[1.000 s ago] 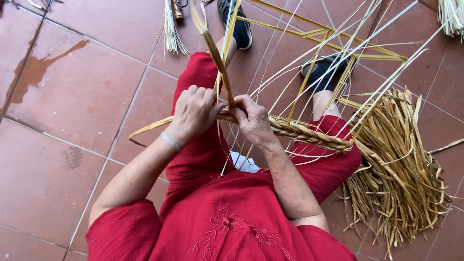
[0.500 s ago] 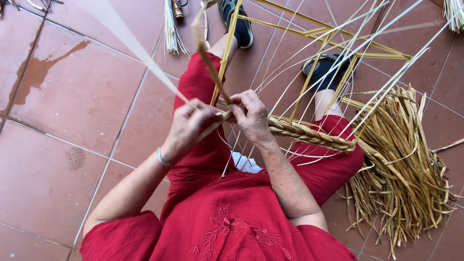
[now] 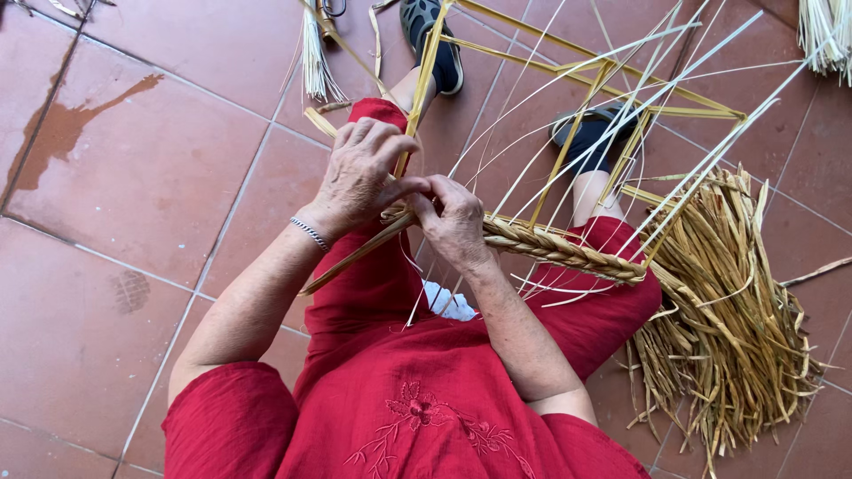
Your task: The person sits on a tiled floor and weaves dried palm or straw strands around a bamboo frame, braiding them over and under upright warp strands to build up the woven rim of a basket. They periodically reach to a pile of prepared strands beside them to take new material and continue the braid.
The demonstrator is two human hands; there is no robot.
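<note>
Both hands pinch flat yellow straw strands: left hand [image 3: 359, 177], right hand [image 3: 457, 222]. Plaited golden straw braid [image 3: 559, 250] done right of them; loose strands [image 3: 568, 98] beyond unwoven.

2 hands [image 3: 359, 177] [image 3: 454, 222], 1 braid [image 3: 559, 248], 2 shoes [image 3: 432, 40] [image 3: 590, 137], 1 bracelet [image 3: 310, 233], 1 straw heap [image 3: 737, 310].
</note>
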